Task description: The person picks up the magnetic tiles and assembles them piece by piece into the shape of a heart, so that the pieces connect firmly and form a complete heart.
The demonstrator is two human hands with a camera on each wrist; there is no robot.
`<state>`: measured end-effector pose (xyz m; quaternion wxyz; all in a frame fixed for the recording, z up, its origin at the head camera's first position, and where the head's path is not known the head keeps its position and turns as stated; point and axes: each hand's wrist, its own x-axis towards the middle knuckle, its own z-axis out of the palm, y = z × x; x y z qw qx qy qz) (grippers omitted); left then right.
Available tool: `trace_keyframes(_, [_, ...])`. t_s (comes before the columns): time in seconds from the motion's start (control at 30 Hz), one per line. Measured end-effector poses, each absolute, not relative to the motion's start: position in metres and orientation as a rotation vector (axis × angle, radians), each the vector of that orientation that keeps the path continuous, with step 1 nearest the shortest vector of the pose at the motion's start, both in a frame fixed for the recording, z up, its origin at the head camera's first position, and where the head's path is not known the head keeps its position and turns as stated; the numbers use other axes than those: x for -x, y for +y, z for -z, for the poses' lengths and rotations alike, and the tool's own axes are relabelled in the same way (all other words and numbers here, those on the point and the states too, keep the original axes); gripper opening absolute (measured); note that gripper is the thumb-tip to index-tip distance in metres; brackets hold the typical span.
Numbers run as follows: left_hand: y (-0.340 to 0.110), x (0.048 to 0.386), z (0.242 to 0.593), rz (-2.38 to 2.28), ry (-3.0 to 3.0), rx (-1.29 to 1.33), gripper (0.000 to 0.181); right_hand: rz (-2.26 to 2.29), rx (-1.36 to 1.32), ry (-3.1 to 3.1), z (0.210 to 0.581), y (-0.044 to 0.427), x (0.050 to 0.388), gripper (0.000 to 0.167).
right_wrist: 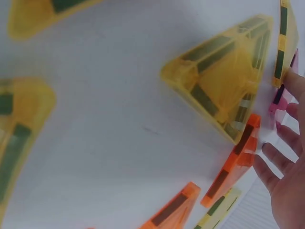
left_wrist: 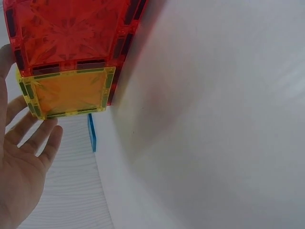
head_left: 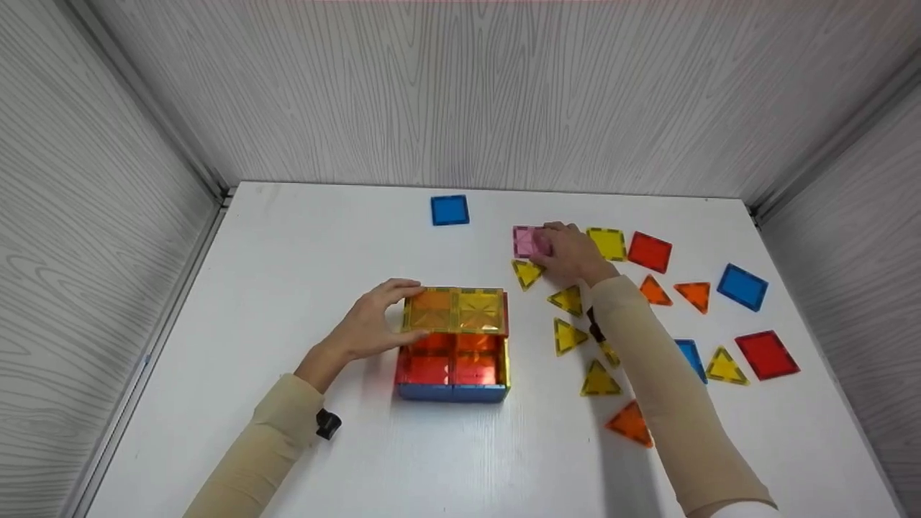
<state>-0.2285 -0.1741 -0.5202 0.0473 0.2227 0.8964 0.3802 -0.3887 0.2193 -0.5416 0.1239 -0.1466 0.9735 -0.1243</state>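
Note:
A box of translucent magnetic tiles (head_left: pixel 450 393) stands on the table, blue along its near side and red inside. Yellow square tiles (head_left: pixel 481 311) lie across the back part of its top. My left hand (head_left: pixel 367 324) holds the box's left side, thumb by the front edge of the yellow tile and fingers at its back corner. In the left wrist view, the fingers reach behind a yellow tile (left_wrist: pixel 71 93). Farther back, my right hand (head_left: pixel 572 252) pinches the right side of a pink square tile (head_left: pixel 526 242), which its fingers partly cover.
Yellow triangles (head_left: pixel 568 336) are scattered right of the box. Orange triangles (head_left: pixel 692 295), red squares (head_left: pixel 767 355) and a blue square (head_left: pixel 742 287) lie farther right, some partly behind the right forearm. Another blue square (head_left: pixel 450 210) lies near the back wall (head_left: pixel 446 93).

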Motion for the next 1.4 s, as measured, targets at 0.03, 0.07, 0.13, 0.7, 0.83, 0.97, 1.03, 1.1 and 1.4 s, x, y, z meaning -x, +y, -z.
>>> trace_keyframes(0.03, [-0.174,0.229,0.521,-1.159,2.735,-0.68,0.071,0.368,0.425,2.836,0.54,0.22,0.389,0.064])
trace_keyframes(0.07, [-0.174,0.229,0.521,-1.159,2.736,-0.683,0.071,0.378,0.422,2.833,0.539,0.222,0.388,0.065])
trace_keyframes(0.13, [-0.175,0.229,0.521,-1.157,2.739,-0.692,0.071,0.381,0.405,2.822,0.537,0.225,0.388,0.067])
trace_keyframes(0.7, [-0.173,0.233,0.522,-1.195,2.728,-0.708,0.071,0.394,0.436,2.987,0.529,0.268,0.367,0.073])
trace_keyframes(0.83, [-0.174,0.232,0.522,-1.203,2.731,-0.678,0.071,0.399,0.502,3.026,0.526,0.269,0.362,0.07])
trace_keyframes(0.97, [-0.174,0.23,0.523,-1.186,2.734,-0.669,0.071,0.318,0.559,3.039,0.528,0.263,0.357,0.062])
trace_keyframes(1.03, [-0.174,0.229,0.524,-1.186,2.732,-0.666,0.071,0.264,0.589,3.049,0.529,0.258,0.356,0.059])
trace_keyframes(1.1, [-0.174,0.228,0.524,-1.187,2.73,-0.664,0.071,0.221,0.622,3.062,0.529,0.253,0.354,0.058])
trace_keyframes(1.4, [-0.174,0.228,0.525,-1.204,2.733,-0.683,0.071,0.069,0.699,3.052,0.534,0.236,0.356,0.056])
